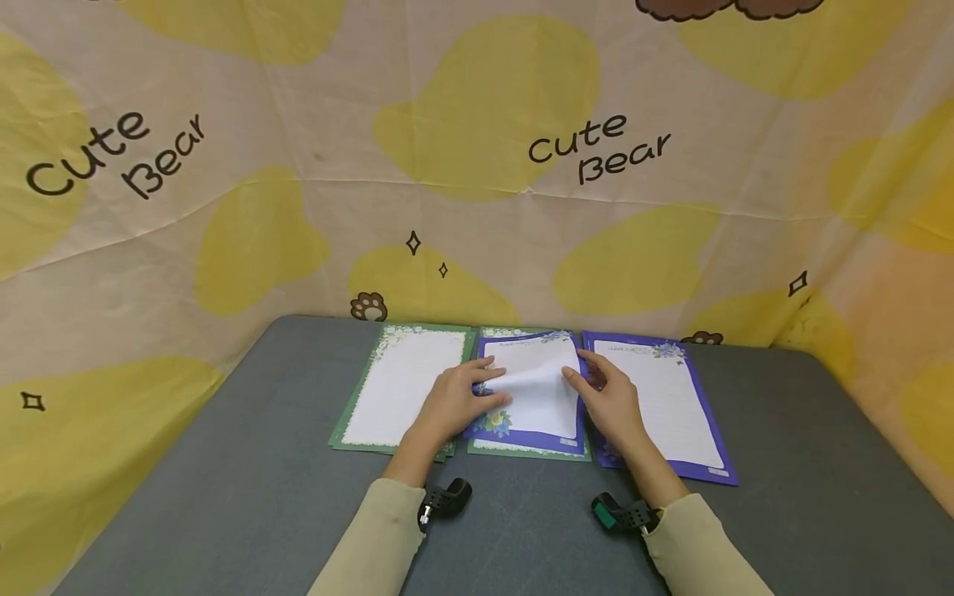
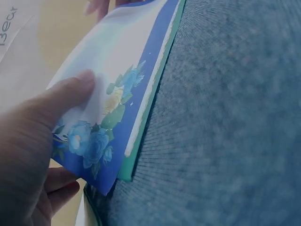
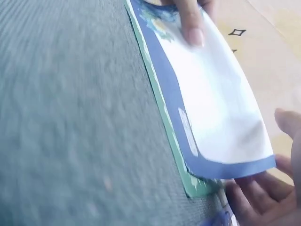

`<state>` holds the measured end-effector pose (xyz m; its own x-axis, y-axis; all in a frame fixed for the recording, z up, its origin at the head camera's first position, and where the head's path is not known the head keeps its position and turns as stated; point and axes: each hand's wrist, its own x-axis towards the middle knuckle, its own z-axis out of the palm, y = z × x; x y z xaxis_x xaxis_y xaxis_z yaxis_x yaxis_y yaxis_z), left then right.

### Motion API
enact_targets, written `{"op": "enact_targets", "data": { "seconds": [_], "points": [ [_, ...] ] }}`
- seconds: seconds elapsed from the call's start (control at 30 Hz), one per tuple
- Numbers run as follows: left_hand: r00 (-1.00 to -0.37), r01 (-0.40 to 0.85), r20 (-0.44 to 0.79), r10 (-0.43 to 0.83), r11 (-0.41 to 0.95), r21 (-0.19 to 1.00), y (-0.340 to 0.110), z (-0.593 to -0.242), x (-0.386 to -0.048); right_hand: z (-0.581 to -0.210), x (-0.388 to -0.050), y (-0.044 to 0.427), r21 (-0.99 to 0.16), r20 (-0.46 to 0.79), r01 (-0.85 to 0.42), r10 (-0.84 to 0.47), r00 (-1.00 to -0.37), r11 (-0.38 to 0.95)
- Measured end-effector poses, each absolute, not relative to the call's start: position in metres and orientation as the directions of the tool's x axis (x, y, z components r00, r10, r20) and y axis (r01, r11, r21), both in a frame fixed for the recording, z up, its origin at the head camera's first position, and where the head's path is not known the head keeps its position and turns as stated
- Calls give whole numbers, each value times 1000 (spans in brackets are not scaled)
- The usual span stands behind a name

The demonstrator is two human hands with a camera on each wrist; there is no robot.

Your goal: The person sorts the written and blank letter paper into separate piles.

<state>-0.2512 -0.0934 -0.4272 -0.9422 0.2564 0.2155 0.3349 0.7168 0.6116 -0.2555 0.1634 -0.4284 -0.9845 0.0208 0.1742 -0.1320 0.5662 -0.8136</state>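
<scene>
A blue-bordered sheet of paper (image 1: pixel 532 389) with printed blue flowers lies bowed over a green-bordered sheet (image 1: pixel 514 454) at the middle of the table. My left hand (image 1: pixel 464 397) holds its left edge; in the left wrist view the thumb (image 2: pixel 70 94) is on top and fingers are by the underside. At the opposite edge is my right hand (image 1: pixel 613 401). In the right wrist view its fingers (image 3: pixel 263 193) touch the sheet from below, while the thumb (image 3: pixel 288 123) stands apart from the paper.
Green-bordered sheets (image 1: pixel 406 385) lie on the left, and blue-bordered sheets (image 1: pixel 663 397) on the right. They rest on a grey table (image 1: pixel 246 463). A patterned cloth (image 1: pixel 477 165) hangs behind the table's far edge.
</scene>
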Motion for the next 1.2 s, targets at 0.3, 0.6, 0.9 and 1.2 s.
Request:
{"op": "enact_targets", "data": {
  "seconds": [0.3, 0.6, 0.9, 1.2],
  "points": [
    [-945, 328, 204, 257, 720, 612, -89, -419, -248, -420, -256, 167, -898, 69, -68, -13, -998, 435],
    [-944, 326, 207, 256, 640, 696, -86, -420, -248, -419, -255, 169, -906, 43, -46, -17, -999, 421],
    [-980, 133, 87, 176, 269, 954, -85, -419, -250, -409, -253, 181, -942, 65, -85, -74, -995, 326],
    [-976, 142, 97, 192, 232, 962, -81, -415, -251, -402, -254, 198, -924, 68, -136, -196, -978, 358]
  ]
}}
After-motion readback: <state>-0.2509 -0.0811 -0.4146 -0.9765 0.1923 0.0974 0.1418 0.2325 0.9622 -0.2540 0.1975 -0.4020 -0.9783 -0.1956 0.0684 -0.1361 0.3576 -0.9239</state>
